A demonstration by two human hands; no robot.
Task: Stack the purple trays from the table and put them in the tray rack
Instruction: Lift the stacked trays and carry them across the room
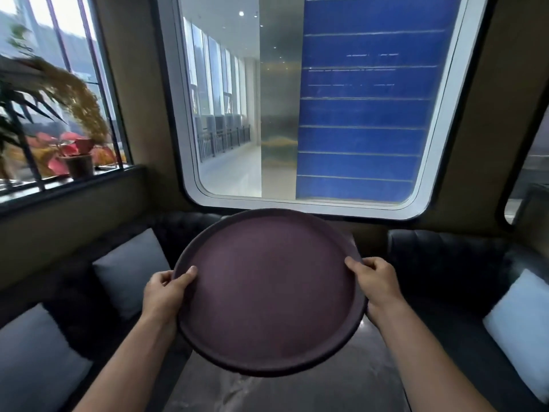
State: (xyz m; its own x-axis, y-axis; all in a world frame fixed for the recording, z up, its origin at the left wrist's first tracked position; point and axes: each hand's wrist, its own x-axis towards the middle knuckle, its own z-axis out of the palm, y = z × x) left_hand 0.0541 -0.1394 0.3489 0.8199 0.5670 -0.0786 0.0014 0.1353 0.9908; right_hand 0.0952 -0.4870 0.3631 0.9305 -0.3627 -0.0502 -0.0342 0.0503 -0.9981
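A large round purple tray (267, 292) is held up in front of me, above a dark marbled table (326, 382). My left hand (165, 292) grips its left rim, thumb on the top face. My right hand (375, 282) grips the right rim the same way. The tray tilts slightly, its far edge raised toward the window. Whether more trays lie stacked under it I cannot tell. No tray rack is in view.
Dark tufted sofas run along both sides of the table, with grey cushions (130, 275) on the left and a pale cushion (523, 328) on the right. A big rounded window (297, 200) faces me. Potted plants (77, 162) stand on the left sill.
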